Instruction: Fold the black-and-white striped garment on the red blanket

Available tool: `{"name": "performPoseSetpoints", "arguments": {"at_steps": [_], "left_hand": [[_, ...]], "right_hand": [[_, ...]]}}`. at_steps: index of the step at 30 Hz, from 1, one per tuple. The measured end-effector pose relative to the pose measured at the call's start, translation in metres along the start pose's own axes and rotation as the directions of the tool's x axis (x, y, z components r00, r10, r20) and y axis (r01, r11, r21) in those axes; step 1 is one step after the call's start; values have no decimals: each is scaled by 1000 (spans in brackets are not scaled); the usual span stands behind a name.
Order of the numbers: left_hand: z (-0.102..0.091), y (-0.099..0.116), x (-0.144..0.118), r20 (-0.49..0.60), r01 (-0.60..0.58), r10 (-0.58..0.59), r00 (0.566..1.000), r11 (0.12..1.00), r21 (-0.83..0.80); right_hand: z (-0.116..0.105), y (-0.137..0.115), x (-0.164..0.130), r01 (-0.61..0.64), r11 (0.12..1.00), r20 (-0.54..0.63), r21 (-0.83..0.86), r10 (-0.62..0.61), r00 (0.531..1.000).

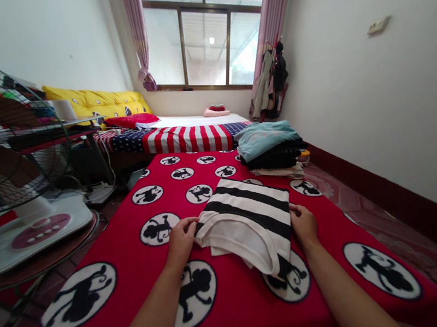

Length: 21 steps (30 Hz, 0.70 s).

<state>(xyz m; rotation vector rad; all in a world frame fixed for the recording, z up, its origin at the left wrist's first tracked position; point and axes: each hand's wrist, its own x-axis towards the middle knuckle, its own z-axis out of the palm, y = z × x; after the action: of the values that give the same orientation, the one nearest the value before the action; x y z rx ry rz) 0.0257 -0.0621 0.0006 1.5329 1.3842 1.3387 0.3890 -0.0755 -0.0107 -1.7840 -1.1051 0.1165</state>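
— What's furthest left?

— An electric fan [36,228], off the left side of the red blanket [136,273]. Its white base sits on a round stool [54,255].

— And next along?

— The left hand [181,239], above the blanket's middle, pinching a corner of the striped shirt [252,205] between thumb and fingers. Past the blanket's far end there's a bed [185,138] with a stars-and-stripes cover.

— Where's the shirt exactly?

— Flat on the blanket, a little right of its centre, folded up.

— Which way does it point?

— The neckline faces the blanket's near end, skewed slightly left. The black and white stripes run crosswise, their right ends nearer. The fold looks almost square, so I can't pick out a long axis.

— What's further right?

— A stack of folded clothes [269,147], pale blue on top, at the blanket's far right corner. Then the right hand [305,223], over the blanket's right half, pinching the shirt's right edge; its fingertips are partly hidden.
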Motion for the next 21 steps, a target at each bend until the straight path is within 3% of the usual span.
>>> {"name": "performPoseSetpoints", "arguments": {"at_steps": [21], "left_hand": [[0, -2, 1, -6, -11, 11, 1000, 1000, 20]], "right_hand": [[-1, -2, 0, -25, 999, 30, -21, 25, 999]]}}
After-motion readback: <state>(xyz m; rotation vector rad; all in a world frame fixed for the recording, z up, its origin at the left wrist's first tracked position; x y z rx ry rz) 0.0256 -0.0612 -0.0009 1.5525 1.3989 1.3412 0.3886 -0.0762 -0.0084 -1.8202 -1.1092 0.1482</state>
